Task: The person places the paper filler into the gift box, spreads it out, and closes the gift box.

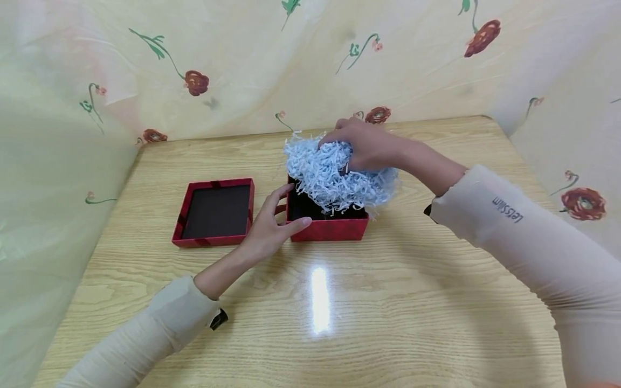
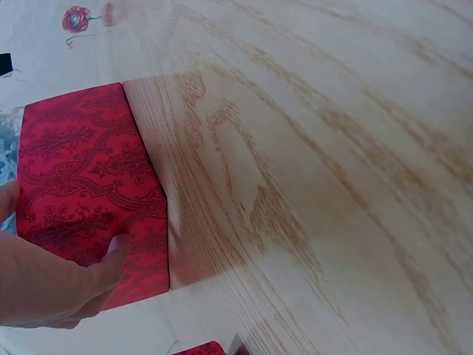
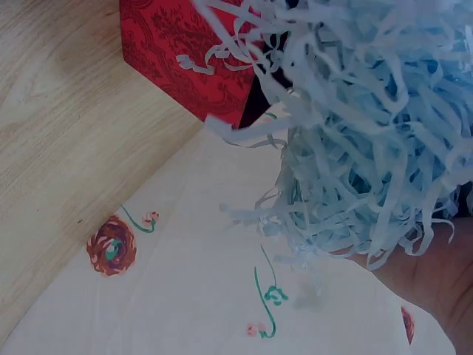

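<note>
Currently clutched in right-hand grip (image 1: 367,146): pale-blue paper shreds (image 1: 320,175), over open red box (image 1: 335,230) on desk (image 1: 398,302). Held in left-hand grip (image 1: 266,231): box, near left corner. Advisable: brace box firmly, gather stray shreds close.

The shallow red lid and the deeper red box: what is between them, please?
In the head view, the left hand lies between lid and box, with wooden tabletop showing beyond it.
</note>
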`<action>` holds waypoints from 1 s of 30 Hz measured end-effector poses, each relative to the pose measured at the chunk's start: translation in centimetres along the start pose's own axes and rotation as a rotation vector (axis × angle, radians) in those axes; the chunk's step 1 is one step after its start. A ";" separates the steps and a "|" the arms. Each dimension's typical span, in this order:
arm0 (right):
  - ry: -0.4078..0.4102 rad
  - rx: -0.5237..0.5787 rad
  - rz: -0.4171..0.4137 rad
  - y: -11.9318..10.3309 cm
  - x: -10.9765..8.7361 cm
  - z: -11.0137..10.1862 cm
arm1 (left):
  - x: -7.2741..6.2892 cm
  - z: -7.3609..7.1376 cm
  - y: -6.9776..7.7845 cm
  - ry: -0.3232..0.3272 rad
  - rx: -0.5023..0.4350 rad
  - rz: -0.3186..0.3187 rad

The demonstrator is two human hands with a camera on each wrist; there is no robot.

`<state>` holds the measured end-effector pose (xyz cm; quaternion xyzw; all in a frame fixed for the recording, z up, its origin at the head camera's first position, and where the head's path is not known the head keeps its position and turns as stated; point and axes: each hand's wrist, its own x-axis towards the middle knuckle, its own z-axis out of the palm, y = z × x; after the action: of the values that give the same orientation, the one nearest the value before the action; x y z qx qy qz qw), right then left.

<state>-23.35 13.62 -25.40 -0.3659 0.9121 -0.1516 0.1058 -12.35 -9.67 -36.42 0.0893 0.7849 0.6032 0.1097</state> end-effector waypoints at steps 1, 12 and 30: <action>-0.002 -0.011 -0.002 -0.1 0.1 0.2 | 0.0 0.0 -0.1 0.004 0.001 0.006; -0.018 -0.074 -0.027 -0.8 0.9 2.0 | -0.1 0.0 -0.2 0.008 -0.013 0.014; -0.020 -0.044 0.003 -1.5 1.7 6.0 | -0.4 0.0 0.9 -0.019 -0.058 -0.002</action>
<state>-21.77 10.16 -30.59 -0.3681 0.9147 -0.1275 0.1073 -11.98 -9.59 -35.53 0.0909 0.7661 0.6248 0.1203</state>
